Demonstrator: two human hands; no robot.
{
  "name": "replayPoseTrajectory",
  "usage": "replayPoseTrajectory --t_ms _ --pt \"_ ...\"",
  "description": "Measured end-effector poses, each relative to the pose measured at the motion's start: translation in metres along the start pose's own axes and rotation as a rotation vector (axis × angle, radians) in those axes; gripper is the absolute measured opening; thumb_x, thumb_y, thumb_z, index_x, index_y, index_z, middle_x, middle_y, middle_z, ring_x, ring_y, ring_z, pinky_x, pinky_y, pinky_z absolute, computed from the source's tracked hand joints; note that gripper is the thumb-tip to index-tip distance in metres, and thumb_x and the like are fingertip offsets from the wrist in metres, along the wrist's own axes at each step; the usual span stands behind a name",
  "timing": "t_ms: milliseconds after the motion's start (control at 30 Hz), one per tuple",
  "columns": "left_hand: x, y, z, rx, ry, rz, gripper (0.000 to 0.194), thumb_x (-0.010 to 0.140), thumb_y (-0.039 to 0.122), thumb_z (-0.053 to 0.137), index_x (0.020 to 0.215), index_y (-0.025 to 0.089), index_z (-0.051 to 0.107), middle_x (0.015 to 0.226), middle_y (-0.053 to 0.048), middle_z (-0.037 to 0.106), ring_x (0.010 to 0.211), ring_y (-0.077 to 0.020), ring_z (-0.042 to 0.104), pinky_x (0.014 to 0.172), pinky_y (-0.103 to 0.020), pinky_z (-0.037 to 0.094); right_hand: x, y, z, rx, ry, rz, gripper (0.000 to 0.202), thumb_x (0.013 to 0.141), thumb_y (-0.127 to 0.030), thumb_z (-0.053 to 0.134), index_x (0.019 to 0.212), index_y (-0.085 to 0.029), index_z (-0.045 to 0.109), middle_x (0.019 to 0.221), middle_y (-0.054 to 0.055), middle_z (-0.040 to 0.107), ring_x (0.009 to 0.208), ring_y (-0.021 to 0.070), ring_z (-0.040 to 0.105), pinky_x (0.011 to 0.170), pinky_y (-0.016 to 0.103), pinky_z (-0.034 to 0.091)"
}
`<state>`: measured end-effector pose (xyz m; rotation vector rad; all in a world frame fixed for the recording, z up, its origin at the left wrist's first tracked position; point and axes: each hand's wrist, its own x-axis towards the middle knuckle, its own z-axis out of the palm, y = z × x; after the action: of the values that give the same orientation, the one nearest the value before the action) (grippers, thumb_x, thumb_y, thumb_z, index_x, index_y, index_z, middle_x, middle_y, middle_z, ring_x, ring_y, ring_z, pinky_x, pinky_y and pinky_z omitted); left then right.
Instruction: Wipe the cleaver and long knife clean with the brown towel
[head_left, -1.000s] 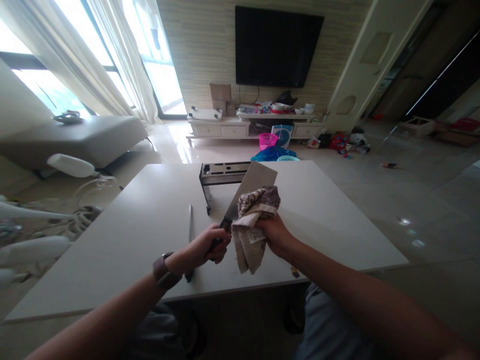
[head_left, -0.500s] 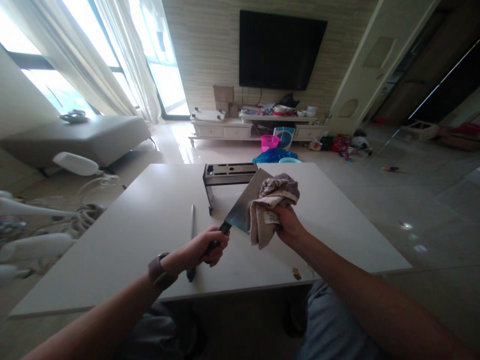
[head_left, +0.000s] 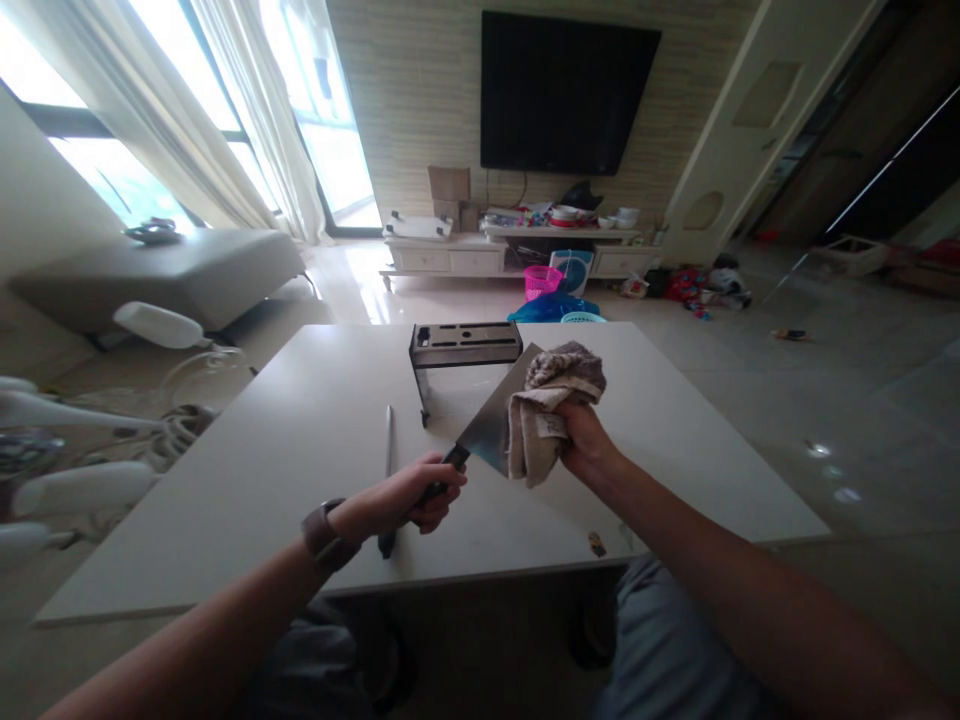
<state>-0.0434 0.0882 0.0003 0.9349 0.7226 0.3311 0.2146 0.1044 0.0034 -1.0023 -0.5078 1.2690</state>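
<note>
My left hand [head_left: 427, 493] is closed round the black handle of a cleaver [head_left: 493, 424], whose broad blade points up and to the right above the table. In my right hand [head_left: 589, 437] a bunched beige and brown towel [head_left: 541, 425] is gripped against the blade, covering its far part. Beneath my left forearm and hand lies a thin rod-like tool [head_left: 389, 440] with a black handle, probably a sharpening steel. Beyond the cleaver stands a knife block [head_left: 466, 342] with a slotted top and a clear front.
The white table [head_left: 247, 480] has a small sticker [head_left: 596, 543] near its front edge. Past the far edge are a pink basket [head_left: 541, 282] and a blue plastic bag [head_left: 553, 307] on the floor. White chairs [head_left: 82, 490] stand at the left.
The view has shifted slightly. Both hands still hold the cleaver and the towel; the towel stays against the blade with little visible movement.
</note>
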Motion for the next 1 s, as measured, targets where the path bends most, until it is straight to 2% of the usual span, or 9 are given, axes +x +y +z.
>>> replayPoseTrajectory --t_ms 133,233,400,533,600,700,900,1000 --pt "-0.005 0.002 0.002 0.022 0.001 -0.023 0.026 0.082 0.032 0.070 0.075 0.022 0.047 0.046 0.011 0.039 0.034 -0.0059 0.030 0.036 -0.018 0.034 0.015 -0.024 -0.013 0.009 0.015 -0.042 0.028 0.059 -0.020 0.083 0.086 -0.021 0.074 0.083 0.002 0.081 0.070 0.0208 0.074 0.070 0.035 0.063" --pt "-0.006 0.003 0.003 0.036 -0.005 -0.020 0.028 0.081 0.034 0.071 0.075 0.022 0.046 0.046 0.011 0.039 0.034 -0.0061 0.030 0.036 -0.018 0.032 0.017 -0.034 -0.014 0.020 0.032 -0.111 0.026 0.059 -0.019 0.083 0.083 -0.023 0.075 0.082 0.000 0.080 0.076 0.0226 0.076 0.075 0.038 0.065" --pt "-0.005 0.007 0.002 0.060 0.018 -0.006 0.029 0.082 0.036 0.070 0.072 0.022 0.046 0.045 0.010 0.038 0.034 -0.0063 0.031 0.037 -0.018 0.032 0.015 -0.038 -0.010 0.031 0.051 -0.148 0.029 0.056 -0.021 0.084 0.084 -0.027 0.076 0.085 -0.002 0.080 0.088 0.0251 0.076 0.080 0.039 0.065" --pt "-0.005 0.009 0.005 0.062 0.028 0.008 0.028 0.081 0.037 0.070 0.073 0.022 0.047 0.042 0.010 0.036 0.034 -0.0064 0.030 0.036 -0.019 0.030 0.019 -0.036 -0.013 0.053 0.081 -0.214 0.026 0.060 -0.023 0.085 0.083 -0.029 0.074 0.092 -0.003 0.081 0.088 0.0220 0.075 0.081 0.036 0.064" --pt "-0.004 0.008 0.006 0.074 0.067 0.028 0.029 0.081 0.037 0.070 0.072 0.022 0.047 0.042 0.010 0.037 0.033 -0.0063 0.029 0.036 -0.019 0.029 0.020 -0.033 -0.014 0.068 0.097 -0.208 0.030 0.060 -0.023 0.086 0.087 -0.028 0.074 0.092 -0.003 0.081 0.087 0.0214 0.076 0.080 0.035 0.064" --pt "-0.001 0.006 0.009 0.053 0.105 0.065 0.030 0.079 0.036 0.070 0.069 0.021 0.047 0.042 0.010 0.037 0.032 -0.0058 0.028 0.035 -0.019 0.029 0.012 -0.023 -0.008 0.064 0.063 -0.110 0.036 0.059 -0.023 0.088 0.092 -0.024 0.074 0.089 -0.001 0.081 0.082 0.0212 0.076 0.076 0.034 0.063" --pt "0.010 0.002 0.018 -0.054 0.075 0.106 0.026 0.075 0.034 0.067 0.063 0.020 0.048 0.040 0.011 0.033 0.030 -0.0050 0.025 0.034 -0.020 0.032 -0.029 0.018 0.020 -0.011 -0.129 0.060 0.034 0.054 -0.022 0.087 0.086 -0.021 0.074 0.087 0.001 0.081 0.077 0.0220 0.075 0.074 0.033 0.060" --pt "0.014 0.001 0.017 -0.054 0.066 0.096 0.027 0.073 0.033 0.067 0.059 0.020 0.048 0.038 0.010 0.033 0.029 -0.0056 0.025 0.033 -0.020 0.032 -0.036 0.029 0.025 -0.046 -0.118 0.068 0.032 0.052 -0.022 0.085 0.083 -0.020 0.075 0.082 0.001 0.080 0.073 0.0215 0.073 0.072 0.033 0.060"
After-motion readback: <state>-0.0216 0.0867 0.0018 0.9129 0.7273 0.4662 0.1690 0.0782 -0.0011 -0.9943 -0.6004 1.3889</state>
